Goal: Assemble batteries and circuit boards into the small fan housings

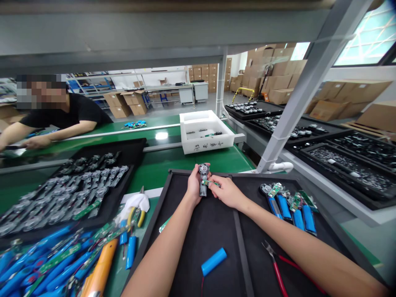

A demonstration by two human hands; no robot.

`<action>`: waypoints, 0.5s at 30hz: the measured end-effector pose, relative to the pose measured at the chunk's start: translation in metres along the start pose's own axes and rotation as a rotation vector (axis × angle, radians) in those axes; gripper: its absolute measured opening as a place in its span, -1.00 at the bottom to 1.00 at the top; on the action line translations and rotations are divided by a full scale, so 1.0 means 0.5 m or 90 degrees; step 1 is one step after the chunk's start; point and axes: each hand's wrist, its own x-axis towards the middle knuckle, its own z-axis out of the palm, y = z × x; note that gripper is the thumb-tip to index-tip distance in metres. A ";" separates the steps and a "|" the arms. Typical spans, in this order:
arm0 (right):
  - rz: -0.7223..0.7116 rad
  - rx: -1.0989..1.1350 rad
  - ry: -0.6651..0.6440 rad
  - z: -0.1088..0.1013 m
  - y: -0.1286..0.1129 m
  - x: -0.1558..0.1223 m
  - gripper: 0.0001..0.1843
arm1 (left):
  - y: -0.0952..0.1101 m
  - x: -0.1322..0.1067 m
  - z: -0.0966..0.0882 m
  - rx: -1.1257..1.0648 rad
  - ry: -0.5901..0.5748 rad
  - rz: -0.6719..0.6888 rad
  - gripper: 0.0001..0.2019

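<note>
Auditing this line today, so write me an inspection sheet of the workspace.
surface: black tray on a green conveyor bench.
job's things: dark round-headed unit and small green circuit board.
clutter: loose blue cell on the tray, with red-handled cutters; yellow-handled pliers and white cloth beside it.
grippers: left hand grips the unit; right hand pinches the board beside it.
cables: thin red wire from the loose cell.
surroundings: co-worker across the bench, white crate, stacked cardboard boxes.
</note>
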 end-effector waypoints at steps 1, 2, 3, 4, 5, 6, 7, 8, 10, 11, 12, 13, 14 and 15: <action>0.000 -0.001 0.000 0.000 -0.001 0.000 -0.72 | 0.000 0.000 0.000 -0.001 0.001 0.000 -0.57; 0.000 -0.001 0.000 0.000 -0.001 0.000 -0.72 | 0.000 0.000 0.000 -0.001 0.002 0.000 -0.57; 0.000 -0.001 -0.001 0.000 -0.001 0.000 -0.72 | 0.000 0.000 0.000 -0.002 0.003 0.000 -0.57; 0.000 -0.001 -0.001 0.000 -0.002 0.000 -0.72 | 0.000 0.000 0.000 -0.003 0.004 0.000 -0.57; 0.000 -0.002 -0.002 0.000 -0.002 0.000 -0.72 | 0.000 0.000 0.000 -0.003 0.005 0.000 -0.57; 0.000 -0.002 -0.003 0.000 -0.002 0.000 -0.72 | 0.000 0.000 0.000 -0.004 0.005 0.000 -0.57; 0.000 -0.002 -0.003 0.000 -0.002 0.000 -0.72 | 0.000 0.000 0.000 -0.004 0.005 0.000 -0.57; 0.000 -0.002 -0.002 0.000 -0.002 -0.001 -0.72 | -0.001 0.000 0.000 -0.004 0.005 0.001 -0.57; 0.000 -0.003 -0.002 0.000 -0.001 -0.001 -0.72 | -0.001 0.000 0.000 -0.004 0.004 0.001 -0.57; 0.000 -0.004 -0.001 0.000 -0.001 -0.001 -0.72 | -0.001 0.001 -0.001 -0.004 0.004 0.001 -0.57; 0.000 -0.004 -0.002 0.000 -0.001 -0.001 -0.72 | -0.001 0.001 -0.001 -0.004 0.004 0.001 -0.57; 0.000 -0.005 -0.002 0.000 -0.001 -0.001 -0.72 | -0.001 0.001 -0.001 -0.003 0.004 0.000 -0.56; 0.000 -0.005 -0.002 0.000 -0.001 -0.001 -0.72 | -0.002 0.001 -0.001 -0.003 0.004 0.000 -0.56; 0.000 -0.005 -0.003 0.000 -0.001 -0.001 -0.72 | -0.002 0.002 -0.001 -0.003 0.004 0.000 -0.56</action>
